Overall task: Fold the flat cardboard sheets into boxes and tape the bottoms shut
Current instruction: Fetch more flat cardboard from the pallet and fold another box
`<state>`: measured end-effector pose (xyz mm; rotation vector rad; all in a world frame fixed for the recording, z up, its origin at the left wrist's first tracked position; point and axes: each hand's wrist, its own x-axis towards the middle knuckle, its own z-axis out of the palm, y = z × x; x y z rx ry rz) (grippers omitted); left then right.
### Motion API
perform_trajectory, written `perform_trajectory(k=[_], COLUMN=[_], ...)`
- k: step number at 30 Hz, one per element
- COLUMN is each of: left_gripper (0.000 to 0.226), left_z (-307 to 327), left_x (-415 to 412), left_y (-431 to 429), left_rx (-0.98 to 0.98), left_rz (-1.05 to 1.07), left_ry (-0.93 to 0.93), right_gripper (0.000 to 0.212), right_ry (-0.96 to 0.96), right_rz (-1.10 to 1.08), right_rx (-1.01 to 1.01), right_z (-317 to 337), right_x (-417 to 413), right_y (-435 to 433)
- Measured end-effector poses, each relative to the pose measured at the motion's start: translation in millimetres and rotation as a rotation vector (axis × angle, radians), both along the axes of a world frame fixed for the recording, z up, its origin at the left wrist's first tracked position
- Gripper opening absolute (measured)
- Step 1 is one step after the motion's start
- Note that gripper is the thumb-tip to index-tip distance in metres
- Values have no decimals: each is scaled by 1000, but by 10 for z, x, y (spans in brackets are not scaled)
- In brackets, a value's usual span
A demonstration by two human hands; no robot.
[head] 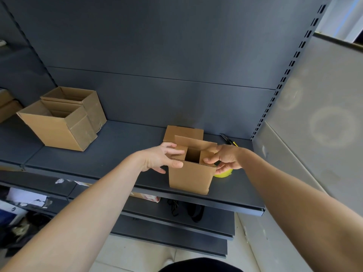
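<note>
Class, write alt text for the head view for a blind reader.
A left hand and a right hand hold the flaps of a small brown cardboard box on a dark grey metal shelf. Two more open boxes stand further left.

One wide-angle view, worn on the person's head, looks forward and down onto a dark shelf [110, 154] from close by. The left forearm [98, 193] and right forearm [284, 193] enter from the lower corners. The cardboard box [190, 177] sits just right of centre, and the back panel [157, 55] fills the upper frame.
</note>
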<state>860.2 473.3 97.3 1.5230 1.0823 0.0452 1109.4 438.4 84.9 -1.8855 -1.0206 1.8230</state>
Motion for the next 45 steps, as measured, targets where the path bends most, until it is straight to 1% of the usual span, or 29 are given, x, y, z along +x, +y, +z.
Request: perform_trajectory(k=[1,2,3,5,9,11,12,13,14,15,16,17,19,20,22,25,28,30,31,33,35,37,39,41,43,45], left_gripper=[63,60,57,53,51,48,50,55,60,63,63,62,63,63,65,62,59,56,55,52,54,65,77,89,88,85], left_z=[-7,-14,-21,-29,-5,-11,-19,-32,-46,-58,-64,-70,-77,-74,-74,-66,-72,-107,-133,-186,-217,-224,-216,-214,-222,-226], left_x=[8,23,35,64,139,172,187,199,209,216,221,223,225,231,245,261,257,276,296,338,359,353,353,349,329,303], left_y=[-4,-13,-27,-62,-118,-127,-132,-135,-134,-134,-134,-132,-126,-130,-135,-123,-104,-106,-113,-139,-160,-166,-158,-148,-143,-141], left_rx=[24,40,53,74,113,105,101,96,91,91,95,107,129,130,123,83,66,97,149,268,327,358,383,388,384,357], left_rz=[18,34,48,66,109,142,166,195,225,245,247,233,192,182,199,274,309,330,326,315,356,406,397,328,284,285], left_ry=[-1,-3,-5,1,24,10,4,-3,-12,-21,-27,-27,-21,-22,-28,-34,-32,4,55,187,251,229,184,163,140,103], right_gripper=[41,43,47,62,91,97,95,87,73,54,38,33,36,34,28,22,25,23,25,39,57,70,69,69,70,67], right_ry=[58,125,187,260,305,287,279,272,265,237,179,89,-94,-142,-169,-117,32,212,304,396,377,299,230,228,249,262], right_rz=[-8,-28,-57,-112,-149,-157,-162,-161,-151,-134,-113,-97,-85,-89,-95,-116,-114,-119,-131,-145,-161,-196,-201,-204,-222,-228], right_rx=[-16,-34,-51,-63,-68,-67,-64,-58,-49,-30,-2,34,114,141,158,138,70,1,-30,-60,-73,-85,-89,-113,-137,-144], right_z=[-5,-12,-16,-18,1,9,11,19,32,37,31,10,-38,-45,-54,-39,-31,-22,-19,-17,-23,-12,19,49,74,90], right_x=[18,41,66,109,118,107,103,101,89,73,52,26,-30,-56,-73,-51,17,97,130,165,153,97,60,46,45,46], right_y=[-7,-17,-27,-43,-25,-6,-5,-11,-22,-33,-42,-46,-27,-21,1,2,-14,-46,-63,-93,-86,-45,-2,21,25,18])
